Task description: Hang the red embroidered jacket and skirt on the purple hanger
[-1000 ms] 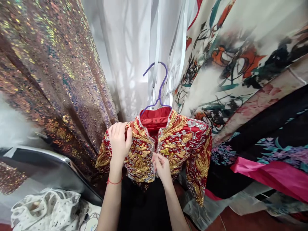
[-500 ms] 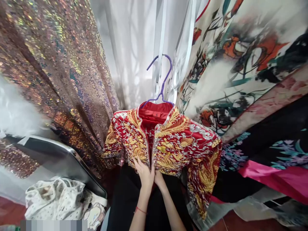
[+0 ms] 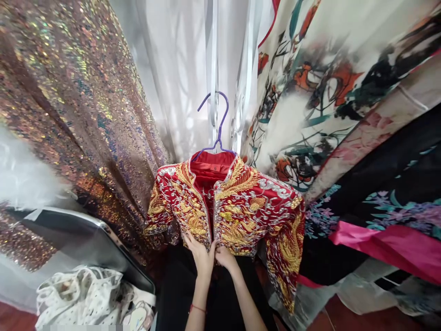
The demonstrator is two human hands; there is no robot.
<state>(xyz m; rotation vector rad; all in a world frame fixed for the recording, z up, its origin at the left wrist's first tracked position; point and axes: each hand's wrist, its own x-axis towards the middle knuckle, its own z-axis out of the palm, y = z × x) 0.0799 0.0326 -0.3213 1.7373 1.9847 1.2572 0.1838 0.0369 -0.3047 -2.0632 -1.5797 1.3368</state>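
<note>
A red jacket (image 3: 241, 216) with gold and silver embroidery rests over my lap, its stand collar up at the purple hanger (image 3: 220, 133). The front edges lie apart at the neck and come together near the hem. My left hand (image 3: 200, 253) grips the lower front edge on the left, with its thumb along the opening and its fingers on the embroidery. Right beside it, my right hand (image 3: 224, 257) has curled fingers at the hem of the other front panel. What lies between the fingertips is too small to make out. A red label (image 3: 215, 168) shows inside the collar.
Sequinned fabric (image 3: 86, 82) hangs on the left, with white drapery (image 3: 175, 55) behind the hanger. Printed fabric (image 3: 310, 87) and a pink strip (image 3: 389, 246) are on the right. A dark-backed chair (image 3: 86, 230) and a white spotted cloth (image 3: 79, 294) sit at lower left.
The view has shifted, so jacket and hanger appear a little further left. My right hand has risen slightly along the hem and shows more; my left hand keeps its hold.
</note>
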